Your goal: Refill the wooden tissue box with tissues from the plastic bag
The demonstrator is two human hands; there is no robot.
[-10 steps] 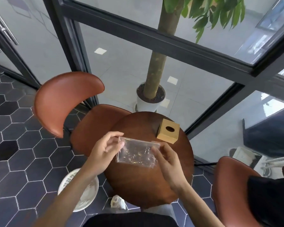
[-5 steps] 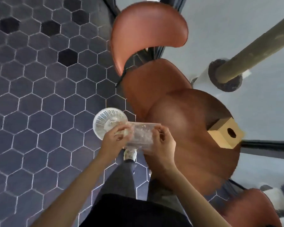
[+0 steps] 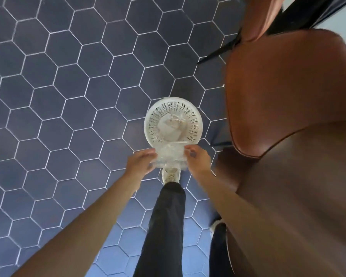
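A clear, crumpled plastic bag (image 3: pixel 171 156) is stretched between my two hands, low over the floor. My left hand (image 3: pixel 141 161) pinches its left edge and my right hand (image 3: pixel 198 159) pinches its right edge. The bag hangs just over the near rim of a white perforated basket (image 3: pixel 152 124) that stands on the floor. Crumpled white paper or plastic lies inside the basket. The wooden tissue box is out of view.
The round brown table (image 3: pixel 300 196) fills the right side, with a brown leather chair seat (image 3: pixel 284 90) beyond it. Dark hexagonal floor tiles (image 3: pixel 68 96) spread to the left. My leg in black trousers (image 3: pixel 168 226) and a pale shoe (image 3: pixel 170 175) are below the bag.
The view has swung from the tabletop down to the floor. Both hands carried the plastic bag off the table and down to the white basket. The wooden box has left the view.
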